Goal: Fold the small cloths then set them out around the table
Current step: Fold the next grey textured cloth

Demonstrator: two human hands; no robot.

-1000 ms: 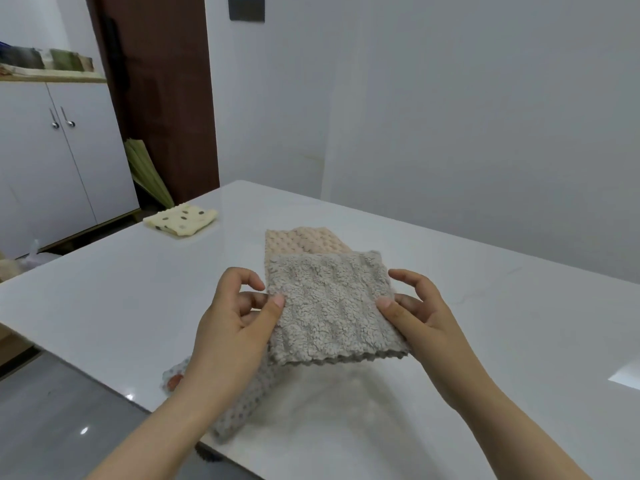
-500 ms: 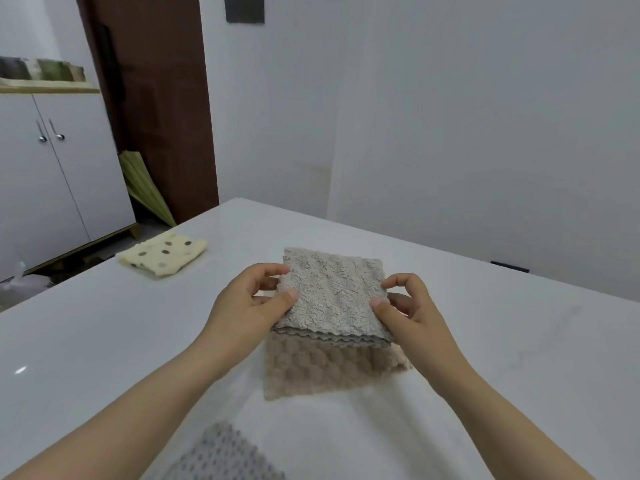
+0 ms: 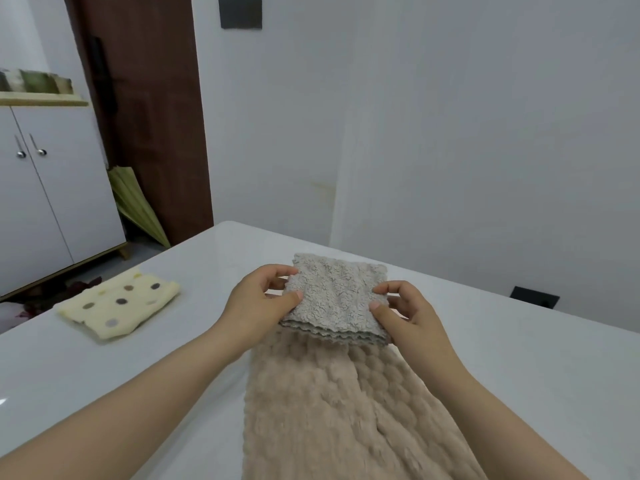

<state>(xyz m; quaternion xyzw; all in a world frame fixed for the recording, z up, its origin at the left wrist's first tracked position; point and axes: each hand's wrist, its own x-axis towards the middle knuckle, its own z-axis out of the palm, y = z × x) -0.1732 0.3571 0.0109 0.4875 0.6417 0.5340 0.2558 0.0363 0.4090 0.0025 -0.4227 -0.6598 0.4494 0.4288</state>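
Observation:
A folded grey fleecy cloth (image 3: 337, 297) is held over the far part of the white table (image 3: 519, 368). My left hand (image 3: 258, 301) pinches its left edge, thumb on top and fingers curled beneath. My right hand (image 3: 403, 311) pinches its right edge the same way. Below the grey cloth a beige bubble-textured cloth (image 3: 332, 410) lies flat, reaching toward me. A folded cream cloth with brown and grey dots (image 3: 119, 303) lies at the table's left edge.
The table's far corner is just beyond the grey cloth, with a white wall behind. A white cabinet (image 3: 45, 202), a brown door (image 3: 149, 109) and a folded green umbrella (image 3: 136, 202) stand to the left, off the table.
Both hands have carried the grey cloth away from me toward the table's far corner. The beige cloth now lies nearer than the grey one, and the grey dotted cloth has dropped out of view.

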